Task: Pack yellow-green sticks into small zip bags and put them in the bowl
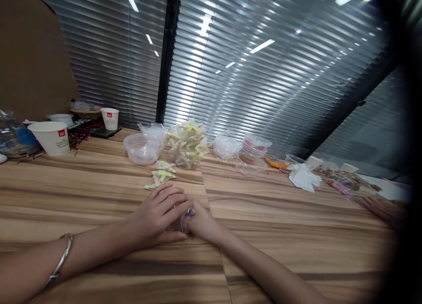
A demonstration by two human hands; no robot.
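Observation:
My left hand [165, 214] is curved over a small clear plastic packet [179, 223] on the wooden table, thumb low and fingers over the top. From the other side my right hand [199, 220] grips the same packet; most of its fingers are hidden behind the left hand. What the packet holds cannot be made out. Just beyond the left fingertips lie several small yellow-and-clear wrapped packets [162, 175]. A tall heap of similar yellow packets [188, 145] stands behind them in a clear container.
Clear plastic bowls [141, 152] stand left of the heap. Paper cups [51, 139] are farther left. To the right are a clear plastic bundle [227, 146], stacked tubs [253, 146], an orange packet [276, 163] and white gloves or tissue [305, 177]. Another person's hand [384, 207] rests at far right.

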